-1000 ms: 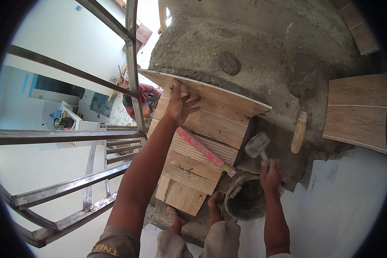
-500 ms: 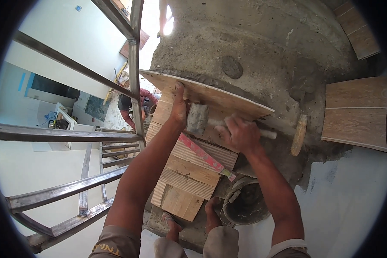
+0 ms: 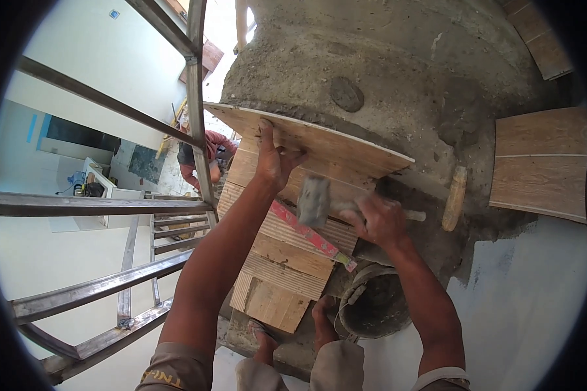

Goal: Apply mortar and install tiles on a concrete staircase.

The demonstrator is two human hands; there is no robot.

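One mallet (image 3: 314, 201) drawn back from one upright tile (image 3: 346, 146)

Half a second ago the mallet head was held nearer the tile; now it has been shifted a little toward the body, while the tile's pose is little changed. From this, tapping is judged to be under way. The mallet's handle is gripped by the right hand (image 3: 381, 220); the left hand (image 3: 272, 163) is spread against the tile's face, nothing clasped.

The tile is stood on edge behind the wood-look step tiles (image 3: 287, 251), with grey mortar (image 3: 293, 112) along its far side. Across the steps a red bar (image 3: 306, 228) is laid, its end near a bucket (image 3: 359, 313). To the right, a trowel (image 3: 454, 199) is left on rough cement (image 3: 404, 72). At left, a metal railing (image 3: 98, 208) is seen, with white walls (image 3: 130, 72) and a person (image 3: 222, 144) beyond.
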